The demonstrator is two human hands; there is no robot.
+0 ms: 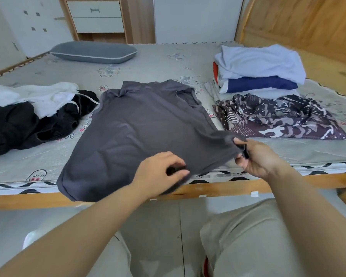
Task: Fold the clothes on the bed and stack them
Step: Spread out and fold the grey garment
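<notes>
A dark grey T-shirt (140,126) lies spread on the bed (158,62), its hem hanging over the near edge. My left hand (160,172) pinches the hem near its middle. My right hand (258,156) grips the hem's right corner and lifts it slightly off the mattress. To the right stands a stack of folded clothes (258,70), light blue on top, dark blue and white beneath. In front of that stack lies a patterned purple-grey garment (278,116). On the left sits an unfolded heap of white clothes (38,96) and black clothes (24,126).
A grey pillow (94,51) lies at the far side of the bed. The wooden bed frame (228,187) runs along the near edge, with my legs and the tiled floor below. A drawer cabinet (96,17) stands behind the bed, wooden panelling at right.
</notes>
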